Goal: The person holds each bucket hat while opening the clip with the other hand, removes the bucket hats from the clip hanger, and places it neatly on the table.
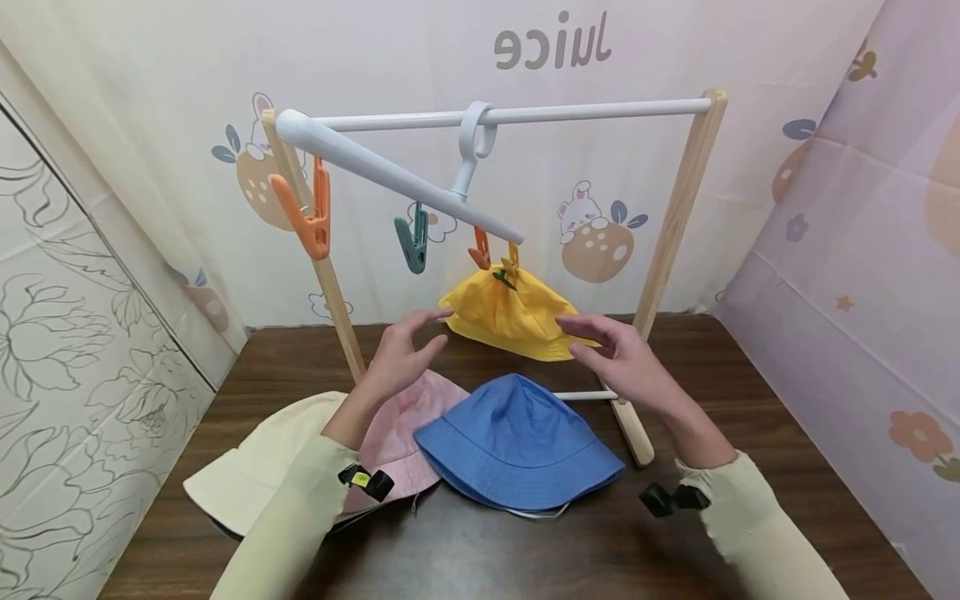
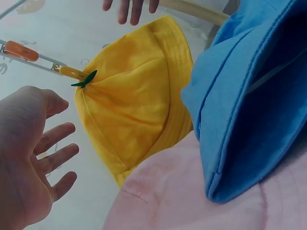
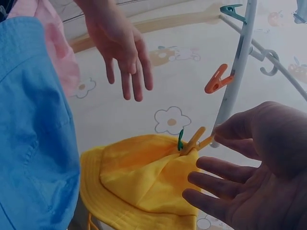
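Note:
A yellow bucket hat (image 1: 517, 321) with a small green leaf hangs by its crown from a yellow clothespin (image 3: 193, 141) at the right end of a white hanger bar (image 1: 390, 173). My left hand (image 1: 405, 354) is held left of the hat, fingers relaxed and holding nothing. On the hat's other side my right hand (image 1: 618, 358) is raised, its loosely bent fingers also without anything in them. Below and between the hands lies a blue bucket hat (image 1: 517, 442). It overlaps a pink hat (image 1: 408, 425), partly hidden by my left forearm. A cream hat (image 1: 277, 450) lies further left.
The hanger hooks over the white rail (image 1: 585, 110) of a wooden-legged rack (image 1: 682, 200). Along the bar hang a large orange clothespin (image 1: 309, 208), a green one (image 1: 414, 239) and a smaller orange one (image 1: 480, 248). Printed curtains surround the dark wooden table (image 1: 750, 400).

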{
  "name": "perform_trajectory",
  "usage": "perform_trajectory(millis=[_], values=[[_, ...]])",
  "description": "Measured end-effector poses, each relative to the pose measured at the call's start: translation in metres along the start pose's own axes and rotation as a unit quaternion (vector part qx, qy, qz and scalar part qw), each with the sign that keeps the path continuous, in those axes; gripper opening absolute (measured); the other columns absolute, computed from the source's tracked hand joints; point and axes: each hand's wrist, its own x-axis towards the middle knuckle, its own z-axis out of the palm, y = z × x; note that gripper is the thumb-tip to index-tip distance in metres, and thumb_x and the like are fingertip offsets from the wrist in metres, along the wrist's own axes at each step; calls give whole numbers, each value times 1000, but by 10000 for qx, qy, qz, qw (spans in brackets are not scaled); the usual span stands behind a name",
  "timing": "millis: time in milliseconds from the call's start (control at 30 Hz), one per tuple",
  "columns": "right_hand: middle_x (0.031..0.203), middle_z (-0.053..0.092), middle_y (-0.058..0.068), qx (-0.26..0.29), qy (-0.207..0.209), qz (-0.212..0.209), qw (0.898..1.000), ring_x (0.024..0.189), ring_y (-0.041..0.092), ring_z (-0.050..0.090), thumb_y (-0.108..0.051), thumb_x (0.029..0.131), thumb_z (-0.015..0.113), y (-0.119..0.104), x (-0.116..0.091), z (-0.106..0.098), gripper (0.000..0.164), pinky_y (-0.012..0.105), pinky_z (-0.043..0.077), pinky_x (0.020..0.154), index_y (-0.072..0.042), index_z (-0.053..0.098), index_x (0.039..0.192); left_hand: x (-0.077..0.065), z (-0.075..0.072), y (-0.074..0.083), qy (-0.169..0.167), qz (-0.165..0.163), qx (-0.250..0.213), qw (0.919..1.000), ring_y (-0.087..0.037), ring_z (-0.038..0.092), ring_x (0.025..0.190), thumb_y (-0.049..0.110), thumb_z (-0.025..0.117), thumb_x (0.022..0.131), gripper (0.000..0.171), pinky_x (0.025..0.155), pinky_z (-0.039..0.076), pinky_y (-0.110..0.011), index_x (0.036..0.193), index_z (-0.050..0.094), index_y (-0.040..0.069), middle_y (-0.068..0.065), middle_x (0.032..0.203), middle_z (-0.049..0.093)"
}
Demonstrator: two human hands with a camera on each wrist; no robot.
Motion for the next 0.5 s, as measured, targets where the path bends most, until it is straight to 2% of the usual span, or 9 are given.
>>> perform_trajectory(millis=[233, 500], values=[[162, 61, 31, 170, 162, -40, 9997, 150, 54, 57, -2, 112, 64, -9, 3, 4, 45, 9, 56, 102, 7, 59, 156, 4, 5, 2, 121, 143, -129, 9997, -41, 62, 152, 5, 72, 107, 44, 130, 48, -59, 150, 69, 2, -21, 156, 70], [161, 62, 30, 119, 499, -145, 9986, 151, 52, 58, -3, 112, 64, -11, 8, 8, 43, 7, 56, 99, 8, 60, 153, 11, 7, 5, 162, -98, -375, 9991, -40, 59, 156, 7, 71, 108, 44, 133, 44, -62, 152, 69, 6, -19, 159, 69]])
